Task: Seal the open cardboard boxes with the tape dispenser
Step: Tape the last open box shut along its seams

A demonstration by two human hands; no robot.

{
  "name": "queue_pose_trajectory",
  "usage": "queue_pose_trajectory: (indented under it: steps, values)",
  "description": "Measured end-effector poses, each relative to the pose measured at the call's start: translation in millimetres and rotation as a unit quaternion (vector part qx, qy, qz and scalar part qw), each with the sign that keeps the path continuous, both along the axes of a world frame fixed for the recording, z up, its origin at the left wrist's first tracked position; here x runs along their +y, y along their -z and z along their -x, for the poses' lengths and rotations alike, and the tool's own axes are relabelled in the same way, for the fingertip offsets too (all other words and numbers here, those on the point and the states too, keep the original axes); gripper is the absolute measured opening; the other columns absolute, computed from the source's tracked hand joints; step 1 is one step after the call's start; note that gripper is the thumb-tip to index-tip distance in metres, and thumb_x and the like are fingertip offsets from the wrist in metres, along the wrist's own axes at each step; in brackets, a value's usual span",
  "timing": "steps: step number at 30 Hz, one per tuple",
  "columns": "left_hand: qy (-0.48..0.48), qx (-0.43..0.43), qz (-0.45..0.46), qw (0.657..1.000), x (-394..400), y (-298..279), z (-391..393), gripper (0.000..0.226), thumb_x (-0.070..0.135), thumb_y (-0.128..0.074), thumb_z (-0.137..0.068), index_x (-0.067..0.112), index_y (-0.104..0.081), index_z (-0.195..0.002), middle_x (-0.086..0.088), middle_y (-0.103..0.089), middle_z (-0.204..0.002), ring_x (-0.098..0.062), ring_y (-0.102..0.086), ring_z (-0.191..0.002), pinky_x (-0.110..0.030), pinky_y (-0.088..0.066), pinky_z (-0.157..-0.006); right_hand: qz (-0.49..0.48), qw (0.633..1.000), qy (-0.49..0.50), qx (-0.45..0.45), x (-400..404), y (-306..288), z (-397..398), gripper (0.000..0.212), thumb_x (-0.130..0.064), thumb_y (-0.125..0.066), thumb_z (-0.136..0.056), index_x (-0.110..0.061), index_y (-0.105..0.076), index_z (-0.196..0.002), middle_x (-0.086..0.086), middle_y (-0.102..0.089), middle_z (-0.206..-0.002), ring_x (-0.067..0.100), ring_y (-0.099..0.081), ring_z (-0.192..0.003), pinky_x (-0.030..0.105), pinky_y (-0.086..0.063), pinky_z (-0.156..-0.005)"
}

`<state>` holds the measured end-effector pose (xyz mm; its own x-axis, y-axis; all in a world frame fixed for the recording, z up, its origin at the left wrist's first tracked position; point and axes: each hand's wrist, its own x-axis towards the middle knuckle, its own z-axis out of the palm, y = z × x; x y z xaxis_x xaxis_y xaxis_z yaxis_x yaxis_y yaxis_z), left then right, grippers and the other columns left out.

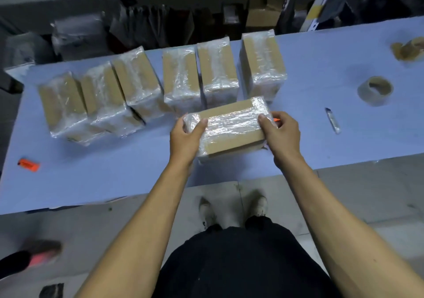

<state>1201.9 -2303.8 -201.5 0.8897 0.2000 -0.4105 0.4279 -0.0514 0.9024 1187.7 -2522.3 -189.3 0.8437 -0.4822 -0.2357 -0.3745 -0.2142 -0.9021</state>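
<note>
Cool, even overhead light falls on the blue table point(321, 72), casting only faint shadows. Glare streaks the clear tape on the cardboard boxes point(181, 77). Shelving beyond the table's far edge sits dim and soft. Wide-angle distortion bows the table's edges, and the frame's corners blur, notably a shoe point(39, 255) at lower left.

Taped cardboard box point(229, 126), six behind point(181, 77)

text: none legible | labels: none | boxes and table: no readable markings
</note>
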Motion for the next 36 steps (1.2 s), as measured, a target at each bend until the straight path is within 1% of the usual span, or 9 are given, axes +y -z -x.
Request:
queue_pose_trajectory:
  steps: [3, 5, 9, 16, 21, 27, 31, 34, 36]
  values:
    - [0.015, 0.031, 0.030, 0.999, -4.7, 21.1, 5.2, 0.083, 0.059, -0.077, -0.069, 0.029, -0.046, -0.139, 0.016, -0.055, -0.137, -0.017, -0.055, -0.131, -0.043, -0.044, -0.112, 0.022, 0.999, 0.012, 0.024, 10.0, 23.7, 0.2, 0.026, -0.040, -0.067, -0.087, -0.017, -0.066, -0.098, -0.011, -0.061, -0.085, 0.015, -0.061, -0.084, 0.037, -0.053, -0.077]
    - [0.028, 0.037, 0.006, 0.999, -11.0, 27.0, 9.3, 0.086, 0.048, -0.076, -0.081, 0.027, -0.033, -0.152, 0.008, -0.043, -0.152, -0.015, -0.046, -0.138, -0.040, -0.039, -0.116, 0.027, 0.999, 0.004, 0.047, 11.6, 38.9, 2.4, 0.024, -0.041, -0.066, -0.088, -0.019, -0.062, -0.097, -0.012, -0.060, -0.086, 0.021, -0.062, -0.091, 0.046, -0.054, -0.083]
    - [0.030, 0.022, -0.053, 0.998, -15.6, 37.3, 15.5, 0.067, 0.024, -0.068, -0.095, 0.018, -0.033, -0.152, 0.007, -0.042, -0.146, -0.007, -0.042, -0.129, -0.022, -0.037, -0.103, 0.059, 0.992, -0.069, 0.084, -4.9, 51.0, 2.6, 0.029, -0.043, -0.063, -0.091, -0.016, -0.061, -0.102, -0.014, -0.056, -0.087, 0.020, -0.060, -0.093, 0.036, -0.049, -0.082]
    - [0.022, 0.015, -0.078, 0.997, -17.7, 46.7, 14.4, 0.058, 0.024, -0.071, -0.092, 0.022, -0.042, -0.143, 0.000, -0.056, -0.137, -0.016, -0.057, -0.124, -0.038, -0.047, -0.109, 0.224, 0.965, -0.104, 0.092, -48.8, 76.9, -33.1, 0.031, -0.033, -0.065, -0.090, -0.009, -0.049, -0.080, 0.004, -0.050, -0.076, 0.027, -0.051, -0.072, 0.032, -0.030, -0.056]
    - [0.023, 0.023, -0.095, 0.995, -15.9, 48.8, 13.1, 0.068, 0.029, -0.071, -0.093, 0.025, -0.035, -0.151, 0.001, -0.045, -0.149, -0.010, -0.043, -0.135, -0.030, -0.039, -0.113, 0.282, 0.933, -0.174, 0.140, -52.0, 92.9, -43.5, 0.051, -0.022, -0.067, -0.088, -0.004, -0.041, -0.129, 0.020, -0.064, -0.102, 0.040, -0.061, -0.090, 0.034, -0.036, -0.064]
    - [-0.014, 0.064, -0.056, 0.996, -11.3, 51.9, 18.1, 0.088, 0.058, -0.081, -0.068, 0.032, -0.044, -0.144, 0.002, -0.056, -0.144, -0.018, -0.054, -0.132, -0.047, -0.047, -0.109, 0.330, 0.911, -0.238, 0.061, -66.5, 64.7, -34.4, 0.040, 0.004, -0.047, -0.084, -0.010, -0.061, -0.119, 0.004, -0.054, -0.094, 0.028, -0.049, -0.084, 0.029, -0.026, -0.066]
    - [-0.026, 0.065, -0.042, 0.997, -11.3, 54.5, 16.7, 0.082, 0.063, -0.082, -0.061, 0.027, -0.056, -0.130, 0.004, -0.069, -0.125, -0.020, -0.067, -0.113, -0.050, -0.055, -0.098, 0.281, 0.939, -0.188, 0.067, -85.5, 44.0, -25.4, 0.034, -0.018, -0.037, -0.087, -0.010, -0.059, -0.111, 0.015, -0.062, -0.095, 0.033, -0.052, -0.086, 0.033, -0.031, -0.066]
    - [-0.017, 0.052, -0.051, 0.997, -13.0, 55.1, 13.6, 0.073, 0.061, -0.081, -0.062, 0.028, -0.060, -0.124, 0.004, -0.071, -0.119, -0.021, -0.069, -0.108, -0.052, -0.056, -0.096, 0.282, 0.933, -0.211, 0.068, -93.4, 15.2, -19.4, 0.039, -0.048, -0.062, -0.084, -0.019, -0.051, -0.108, 0.001, -0.053, -0.100, 0.021, -0.049, -0.090, 0.033, -0.039, -0.070]
    - [-0.009, 0.041, -0.074, 0.996, -16.7, 53.2, 8.6, 0.075, 0.063, -0.079, -0.063, 0.028, -0.060, -0.127, 0.004, -0.071, -0.120, -0.020, -0.069, -0.109, -0.051, -0.056, -0.095, 0.318, 0.916, -0.240, 0.057, -96.5, -2.8, -18.9, 0.053, -0.049, -0.070, -0.077, -0.020, -0.048, -0.116, 0.000, -0.054, -0.104, 0.022, -0.053, -0.090, 0.035, -0.044, -0.072]
